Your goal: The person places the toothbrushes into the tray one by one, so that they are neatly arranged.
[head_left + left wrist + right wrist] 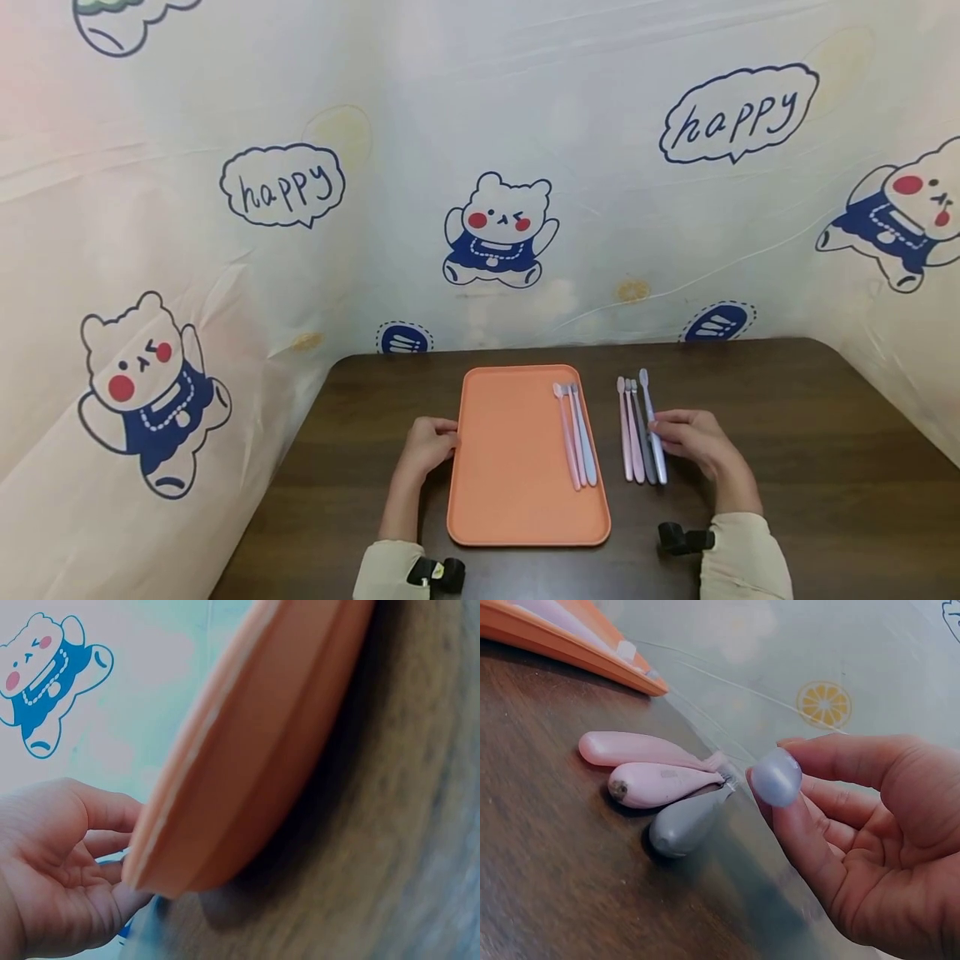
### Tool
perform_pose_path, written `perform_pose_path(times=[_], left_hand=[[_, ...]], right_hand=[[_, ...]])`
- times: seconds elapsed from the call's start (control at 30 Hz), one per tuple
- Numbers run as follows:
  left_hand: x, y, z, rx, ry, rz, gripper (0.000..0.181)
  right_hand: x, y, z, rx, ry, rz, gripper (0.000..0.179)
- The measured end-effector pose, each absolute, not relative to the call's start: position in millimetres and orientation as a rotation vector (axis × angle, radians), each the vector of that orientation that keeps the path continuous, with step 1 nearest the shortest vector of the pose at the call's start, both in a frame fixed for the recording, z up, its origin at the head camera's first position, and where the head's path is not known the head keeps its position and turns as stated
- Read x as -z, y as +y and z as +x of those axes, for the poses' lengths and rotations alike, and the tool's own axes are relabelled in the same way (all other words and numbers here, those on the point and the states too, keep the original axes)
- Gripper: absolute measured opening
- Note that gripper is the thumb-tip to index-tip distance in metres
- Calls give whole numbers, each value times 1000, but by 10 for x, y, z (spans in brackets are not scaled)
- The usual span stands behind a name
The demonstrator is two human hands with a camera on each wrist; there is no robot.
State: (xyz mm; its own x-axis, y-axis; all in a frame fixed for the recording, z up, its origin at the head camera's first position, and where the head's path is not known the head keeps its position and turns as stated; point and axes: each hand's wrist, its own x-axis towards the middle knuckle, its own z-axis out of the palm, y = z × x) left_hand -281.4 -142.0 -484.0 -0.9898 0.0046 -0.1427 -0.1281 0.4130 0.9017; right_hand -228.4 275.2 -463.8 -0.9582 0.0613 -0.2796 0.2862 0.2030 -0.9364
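Note:
My right hand pinches a pale blue toothbrush by its handle; in the right wrist view the handle's rounded end shows between thumb and fingers. Left of it, two pink toothbrushes and a dark grey toothbrush lie side by side on the table. My left hand grips the left rim of an orange tray, and the left wrist view shows fingers and thumb at the tray's edge. Pink and blue toothbrushes lie along the tray's right side.
Everything stands on a dark wooden table. A pale curtain printed with bears and speech bubbles hangs behind the table and along its sides. Black wrist straps sit over both sleeves.

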Motion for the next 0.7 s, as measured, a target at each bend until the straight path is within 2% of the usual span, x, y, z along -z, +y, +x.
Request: perform_pose_path(times=[0.7], left_hand=[[4840,-1427,-2818,-1639,2550,-104,29]], right_hand=[[4684,2562,-2342,1902,2256,218,46]])
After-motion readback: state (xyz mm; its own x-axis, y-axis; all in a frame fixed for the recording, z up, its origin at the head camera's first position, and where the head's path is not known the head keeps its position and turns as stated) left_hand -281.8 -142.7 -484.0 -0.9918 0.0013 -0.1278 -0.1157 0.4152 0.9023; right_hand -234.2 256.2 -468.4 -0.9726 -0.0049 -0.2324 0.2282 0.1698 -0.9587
